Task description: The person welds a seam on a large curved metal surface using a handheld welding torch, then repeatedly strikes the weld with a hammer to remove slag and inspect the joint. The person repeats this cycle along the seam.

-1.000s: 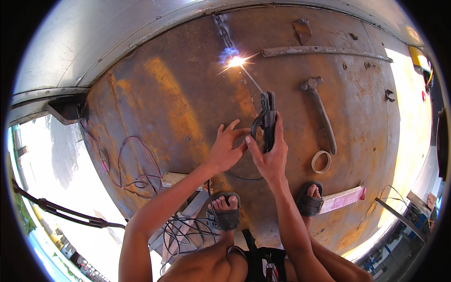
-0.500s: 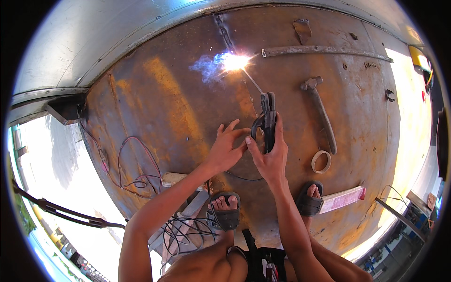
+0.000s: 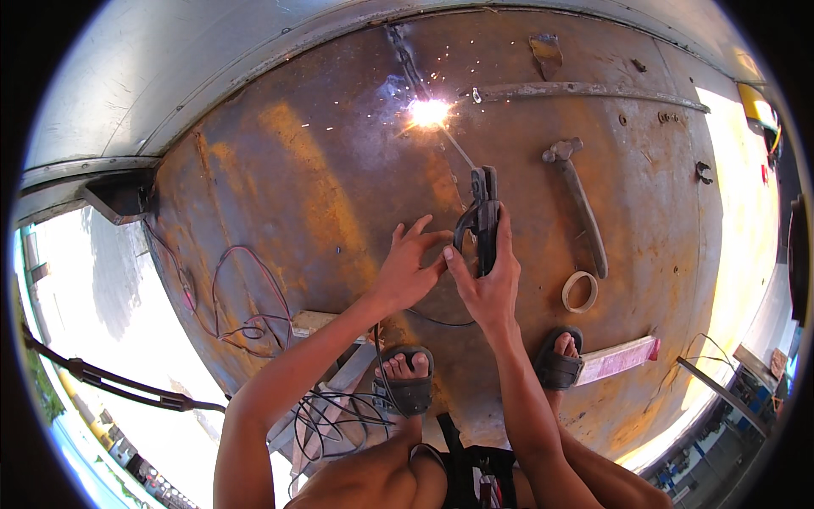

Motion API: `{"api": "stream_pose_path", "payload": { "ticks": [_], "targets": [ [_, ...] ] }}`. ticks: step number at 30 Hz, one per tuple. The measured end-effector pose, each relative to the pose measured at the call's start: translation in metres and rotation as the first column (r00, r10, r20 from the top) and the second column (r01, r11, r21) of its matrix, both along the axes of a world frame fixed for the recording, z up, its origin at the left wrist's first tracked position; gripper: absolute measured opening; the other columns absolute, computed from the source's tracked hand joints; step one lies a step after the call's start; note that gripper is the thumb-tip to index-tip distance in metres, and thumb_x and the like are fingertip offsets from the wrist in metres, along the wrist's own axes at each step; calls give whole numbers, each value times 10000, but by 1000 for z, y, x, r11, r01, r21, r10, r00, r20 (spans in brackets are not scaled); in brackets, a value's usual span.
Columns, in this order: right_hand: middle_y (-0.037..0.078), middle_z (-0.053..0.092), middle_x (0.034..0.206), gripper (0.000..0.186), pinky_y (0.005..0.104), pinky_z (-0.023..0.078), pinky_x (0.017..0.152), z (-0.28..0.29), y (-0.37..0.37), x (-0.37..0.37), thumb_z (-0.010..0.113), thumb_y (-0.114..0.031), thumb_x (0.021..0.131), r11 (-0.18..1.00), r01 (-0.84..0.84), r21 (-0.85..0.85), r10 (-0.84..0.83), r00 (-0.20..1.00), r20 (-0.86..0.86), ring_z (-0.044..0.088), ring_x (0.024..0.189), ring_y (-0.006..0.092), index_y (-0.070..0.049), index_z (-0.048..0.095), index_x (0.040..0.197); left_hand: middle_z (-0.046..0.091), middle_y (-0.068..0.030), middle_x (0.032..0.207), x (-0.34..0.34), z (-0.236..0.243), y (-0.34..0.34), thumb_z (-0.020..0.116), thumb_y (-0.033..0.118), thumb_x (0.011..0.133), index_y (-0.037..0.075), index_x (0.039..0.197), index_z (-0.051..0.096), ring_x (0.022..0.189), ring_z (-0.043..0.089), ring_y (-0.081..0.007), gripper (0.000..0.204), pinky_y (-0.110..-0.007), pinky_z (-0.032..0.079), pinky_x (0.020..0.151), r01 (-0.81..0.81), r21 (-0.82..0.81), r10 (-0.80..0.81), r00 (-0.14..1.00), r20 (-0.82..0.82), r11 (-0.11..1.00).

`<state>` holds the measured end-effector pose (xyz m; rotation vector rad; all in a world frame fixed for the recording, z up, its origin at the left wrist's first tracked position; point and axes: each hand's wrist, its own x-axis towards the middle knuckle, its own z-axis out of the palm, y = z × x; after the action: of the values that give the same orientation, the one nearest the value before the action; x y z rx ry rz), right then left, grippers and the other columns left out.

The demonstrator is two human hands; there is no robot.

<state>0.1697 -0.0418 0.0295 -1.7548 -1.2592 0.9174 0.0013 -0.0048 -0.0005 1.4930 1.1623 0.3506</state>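
A black electrode holder (image 3: 487,222) is gripped in my right hand (image 3: 492,284), its jaws pointing away from me. From the jaws a thin welding rod (image 3: 459,148) slants up and left to a glaring arc on the rusty steel plate (image 3: 381,195). The arc's glare hides the rod tip. Beyond it, a dark, rough weld seam (image 3: 405,56) runs toward the far wall. My left hand (image 3: 413,267) is open, some fingers spread, with fingertips at the lever side of the holder; whether they press it I cannot tell.
A hammer (image 3: 585,208), a tan ring (image 3: 580,292) and a long metal pipe (image 3: 593,90) lie to the right. Red cables (image 3: 254,254) and tangled black cables (image 3: 339,416) lie left. My sandaled feet straddle the seam line; a whitish-pink bar (image 3: 619,360) is beside the right foot.
More sparks now scatter around the arc, and the bluish smoke has thinned. Both hands and the electrode holder keep almost the same place.
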Motion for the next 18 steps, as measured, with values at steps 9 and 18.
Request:
{"api": "stream_pose_path", "payload": {
  "ticks": [9, 18],
  "targets": [
    [226, 751, 1240, 966, 403, 579, 960, 0, 0, 0, 848, -257, 915, 1000, -4, 1, 4, 1000, 6, 763, 1136, 352, 71, 297, 1637, 593, -265, 1500, 0, -1, 2, 655, 273, 1045, 39, 1397, 671, 1610, 288, -424, 423, -603, 80, 1330, 28, -2, -28, 1000, -5, 1000],
    [234, 749, 1247, 959, 408, 579, 961, 0, 0, 1, 845, -257, 917, 1000, -3, -5, 3, 1000, 6, 762, 1146, 356, 61, 300, 1638, 601, -254, 1494, 1, 0, 1, 653, 273, 1047, 18, 1391, 668, 1610, 288, -423, 428, -607, 75, 1329, 9, -1, -9, 1000, 15, 1000]
  ]
}}
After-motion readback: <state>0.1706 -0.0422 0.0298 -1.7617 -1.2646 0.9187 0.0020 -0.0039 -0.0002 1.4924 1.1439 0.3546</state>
